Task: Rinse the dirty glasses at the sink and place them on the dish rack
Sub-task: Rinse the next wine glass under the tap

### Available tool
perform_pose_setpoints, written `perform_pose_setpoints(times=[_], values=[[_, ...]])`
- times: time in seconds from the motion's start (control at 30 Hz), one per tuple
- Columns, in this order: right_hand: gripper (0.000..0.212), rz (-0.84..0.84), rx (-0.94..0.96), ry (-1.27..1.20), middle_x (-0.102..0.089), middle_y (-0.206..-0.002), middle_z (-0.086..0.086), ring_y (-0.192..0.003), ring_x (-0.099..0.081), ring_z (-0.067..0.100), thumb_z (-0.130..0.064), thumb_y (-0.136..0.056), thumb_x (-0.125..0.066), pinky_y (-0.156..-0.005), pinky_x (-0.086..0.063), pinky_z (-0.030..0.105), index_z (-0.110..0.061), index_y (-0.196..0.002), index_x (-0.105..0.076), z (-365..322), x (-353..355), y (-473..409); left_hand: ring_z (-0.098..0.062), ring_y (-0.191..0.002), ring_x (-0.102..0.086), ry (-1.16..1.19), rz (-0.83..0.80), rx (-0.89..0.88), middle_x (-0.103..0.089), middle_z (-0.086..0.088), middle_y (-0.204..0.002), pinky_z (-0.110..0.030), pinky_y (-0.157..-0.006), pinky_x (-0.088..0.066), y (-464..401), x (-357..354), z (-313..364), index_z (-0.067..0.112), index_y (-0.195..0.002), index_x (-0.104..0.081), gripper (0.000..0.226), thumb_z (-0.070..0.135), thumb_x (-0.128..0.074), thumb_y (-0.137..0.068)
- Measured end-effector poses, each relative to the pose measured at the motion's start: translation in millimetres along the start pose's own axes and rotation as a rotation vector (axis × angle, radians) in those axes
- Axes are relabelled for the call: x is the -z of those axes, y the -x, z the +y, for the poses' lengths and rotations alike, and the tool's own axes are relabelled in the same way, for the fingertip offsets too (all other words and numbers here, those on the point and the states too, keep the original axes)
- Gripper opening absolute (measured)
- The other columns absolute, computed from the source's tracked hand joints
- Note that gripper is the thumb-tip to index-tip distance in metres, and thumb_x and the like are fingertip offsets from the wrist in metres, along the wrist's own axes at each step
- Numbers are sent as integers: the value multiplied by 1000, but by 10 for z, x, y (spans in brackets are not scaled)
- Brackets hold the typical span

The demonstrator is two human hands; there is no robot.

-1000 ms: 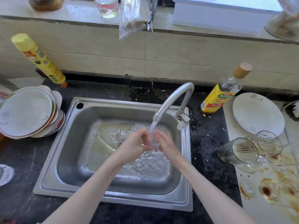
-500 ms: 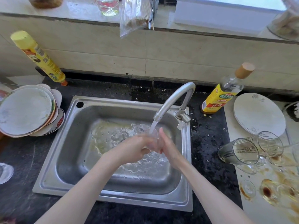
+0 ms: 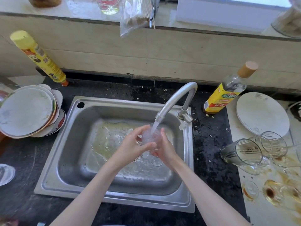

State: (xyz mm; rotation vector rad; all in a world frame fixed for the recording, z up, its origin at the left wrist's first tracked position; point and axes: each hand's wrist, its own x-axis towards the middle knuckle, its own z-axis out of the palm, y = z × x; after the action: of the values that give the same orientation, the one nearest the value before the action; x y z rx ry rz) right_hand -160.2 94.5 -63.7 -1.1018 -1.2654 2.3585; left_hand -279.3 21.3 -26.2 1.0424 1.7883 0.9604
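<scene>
**Glass under the tap**

Since the earlier frame, left hand [image 3: 132, 144] fingers have spread wider off the glass [image 3: 150, 137]. 2 hands cup 1 glass between them under the faucet [image 3: 175, 101] stream, over the sink [image 3: 78, 144]; right hand [image 3: 164, 147] curls round it. 2 dirty glasses [image 3: 254, 150] lie tipped on the right counter [image 3: 211, 144].

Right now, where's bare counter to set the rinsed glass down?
Free: dark counter between sink and dirty glasses; front strip left of the sink. Crowded: stained right side with glasses; stacked plates on the left. No rack visible.
</scene>
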Motion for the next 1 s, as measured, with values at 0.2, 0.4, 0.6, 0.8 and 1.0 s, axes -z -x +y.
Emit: perform_pose_setpoints(times=[0.2, 0.4, 0.6, 0.8, 1.0], values=[[53, 65, 96, -50, -69, -87, 2, -68, -58, 7, -46, -99, -20, -61, -38, 22, -27, -106, -69, 21, -11, 60, -11, -101, -63, 103, 81, 13, -66, 6, -111, -26, -91, -49, -30, 12, 46, 19, -124, -57, 54, 18, -78, -74], [53, 49, 98, -20, -71, -106, 5, -98, -63, 21, -44, -98, -24, -83, -46, 33, -13, -114, -63, 43, 45, 141, -5, -100, -64, 147, 88, -3, -69, 9, -108, -23, -89, -49, -66, 29, 95, 22, -119, -62, 50, 21, -79, -71], [45, -43, 2, 83, -62, -74, 0, -60, -52, 15, -51, -88, -30, -63, -43, 25, -16, -101, -55, -16, 43, 275, -4, -96, -63, 274, 71, 149, -69, 8, -104, -17, -83, -47, -152, -40, 68, 19, -116, -62, 39, 37, -68, -82], [60, -181, -330, -129, -31, -50, -5, -39, -26, 6, -63, -93, -16, -41, -32, 17, -17, -102, -52, -241, 8, 282, -16, -71, -59, 694, 6, 291, -65, -4, -80, -25, -60, -44, -247, -157, 110, 12, -91, -63, 18, 29, -62, -85], [64, -195, -372, -247, -30, -44, -9, -33, -25, 1, -67, -91, -16, -34, -28, 14, -13, -93, -50, -332, -69, 259, -17, -66, -61, 799, -61, 287, -65, -4, -75, -26, -58, -50, -259, -89, 171, 10, -87, -62, 31, 38, -67, -74]])
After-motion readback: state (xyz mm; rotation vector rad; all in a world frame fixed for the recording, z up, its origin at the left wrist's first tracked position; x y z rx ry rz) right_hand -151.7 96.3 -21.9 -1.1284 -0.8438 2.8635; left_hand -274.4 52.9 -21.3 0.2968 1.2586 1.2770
